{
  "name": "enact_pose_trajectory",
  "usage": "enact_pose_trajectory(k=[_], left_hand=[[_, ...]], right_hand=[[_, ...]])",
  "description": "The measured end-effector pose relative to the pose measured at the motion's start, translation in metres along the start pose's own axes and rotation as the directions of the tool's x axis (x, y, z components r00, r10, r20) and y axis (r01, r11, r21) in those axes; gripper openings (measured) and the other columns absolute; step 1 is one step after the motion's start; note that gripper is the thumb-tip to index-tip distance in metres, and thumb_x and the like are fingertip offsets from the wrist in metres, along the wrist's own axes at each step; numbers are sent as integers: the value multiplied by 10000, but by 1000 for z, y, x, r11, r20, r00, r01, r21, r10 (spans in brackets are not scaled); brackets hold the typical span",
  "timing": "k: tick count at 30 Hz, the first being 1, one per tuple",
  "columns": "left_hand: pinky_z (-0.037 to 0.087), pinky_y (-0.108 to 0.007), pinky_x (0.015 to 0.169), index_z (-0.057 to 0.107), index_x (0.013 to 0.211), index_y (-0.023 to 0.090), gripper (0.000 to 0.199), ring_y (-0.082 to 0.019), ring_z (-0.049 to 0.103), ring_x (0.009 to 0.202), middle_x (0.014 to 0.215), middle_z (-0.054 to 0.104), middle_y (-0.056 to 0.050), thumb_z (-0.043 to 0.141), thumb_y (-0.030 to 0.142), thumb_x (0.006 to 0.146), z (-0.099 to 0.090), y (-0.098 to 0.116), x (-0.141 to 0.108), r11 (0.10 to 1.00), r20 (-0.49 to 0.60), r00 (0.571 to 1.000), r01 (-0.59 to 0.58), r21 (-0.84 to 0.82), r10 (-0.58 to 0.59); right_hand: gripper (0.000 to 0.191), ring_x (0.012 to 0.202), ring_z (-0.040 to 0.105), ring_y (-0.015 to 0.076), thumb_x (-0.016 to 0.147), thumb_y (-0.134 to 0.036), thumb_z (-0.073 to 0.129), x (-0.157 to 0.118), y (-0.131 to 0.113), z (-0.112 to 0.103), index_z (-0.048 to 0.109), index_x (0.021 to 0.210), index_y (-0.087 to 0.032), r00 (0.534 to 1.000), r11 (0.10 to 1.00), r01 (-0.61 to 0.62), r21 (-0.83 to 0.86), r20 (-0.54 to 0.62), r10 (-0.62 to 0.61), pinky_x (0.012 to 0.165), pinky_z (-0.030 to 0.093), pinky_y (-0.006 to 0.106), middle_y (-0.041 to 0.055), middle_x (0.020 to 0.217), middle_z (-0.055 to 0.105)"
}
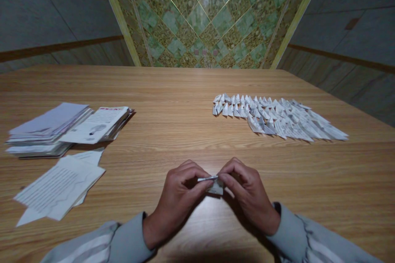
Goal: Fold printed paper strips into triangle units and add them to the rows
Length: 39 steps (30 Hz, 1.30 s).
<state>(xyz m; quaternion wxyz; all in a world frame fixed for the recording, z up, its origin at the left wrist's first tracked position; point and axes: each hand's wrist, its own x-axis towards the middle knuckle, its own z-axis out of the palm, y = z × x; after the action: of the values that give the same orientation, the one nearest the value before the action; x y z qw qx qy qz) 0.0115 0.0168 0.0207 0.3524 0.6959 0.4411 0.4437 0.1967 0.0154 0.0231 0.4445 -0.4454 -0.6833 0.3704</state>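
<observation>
A small folded piece of printed paper (215, 188) is held between my two hands, just above the table near its front middle. My left hand (184, 191) pinches its left part between thumb and fingers. At the upper right corner of the paper, my right hand (245, 191) has its thumb and forefinger pressed together on it. Rows of small folded paper pieces (277, 117) with pointed tips lie beyond my right hand.
Stacked papers (49, 121) lie on the wooden table (166, 86) at the left, beside a pile with a printed top page (98, 125). Nearer, loose printed sheets (60, 185) overlap. A tiled wall (203, 12) stands behind the table.
</observation>
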Motion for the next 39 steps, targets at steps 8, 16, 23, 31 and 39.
enact_pose_trajectory(k=[8, 16, 23, 31, 39], left_hand=[[475, -273, 679, 724, 826, 184, 37, -178, 643, 745, 787, 705, -33, 693, 203, 830, -1, -2, -1, 993, 29, 995, 92, -69, -91], [458, -280, 676, 733, 793, 202, 76, -172, 631, 711, 729, 710, -34, 704, 228, 859, -4, -2, -1, 991, 19, 991, -133, 33, 133], [444, -273, 628, 712, 728, 192, 145, -165, 596, 667, 676, 664, -25, 691, 255, 857, -3, 1, -1, 999, 54, 998, -42, 8, 41], [520, -310, 775, 617, 985, 193, 158, -198, 646, 894, 966, 689, -67, 607, 333, 913, 0, -1, 3, 863, 110, 965, 262, -433, -238], [492, -249, 669, 527, 853, 186, 221, -135, 635, 727, 800, 654, -7, 726, 276, 820, 6, -6, 1, 737, 225, 929, 369, -566, -293]], right_hand=[[241, 679, 551, 139, 952, -325, 555, -1, 4, 0, 598, 752, -198, 1000, 994, -19, 109, -20, 21, 633, 417, 258, -11, 711, 576], [65, 784, 602, 175, 897, -278, 658, 2, -1, -5, 676, 901, -216, 987, 989, 149, -17, 69, -148, 709, 441, 301, 18, 808, 665], [209, 689, 576, 155, 918, -309, 630, 1, 0, 0, 662, 741, -203, 996, 996, 85, 10, 26, -86, 638, 430, 279, 5, 692, 628], [250, 652, 582, 145, 826, -414, 701, 8, 8, -2, 633, 746, -187, 966, 921, -194, 338, -100, 240, 605, 483, 250, -5, 696, 648], [203, 677, 593, 155, 864, -386, 659, 7, 11, -2, 635, 809, -192, 973, 943, -178, 283, -93, 211, 612, 489, 257, 6, 732, 648]])
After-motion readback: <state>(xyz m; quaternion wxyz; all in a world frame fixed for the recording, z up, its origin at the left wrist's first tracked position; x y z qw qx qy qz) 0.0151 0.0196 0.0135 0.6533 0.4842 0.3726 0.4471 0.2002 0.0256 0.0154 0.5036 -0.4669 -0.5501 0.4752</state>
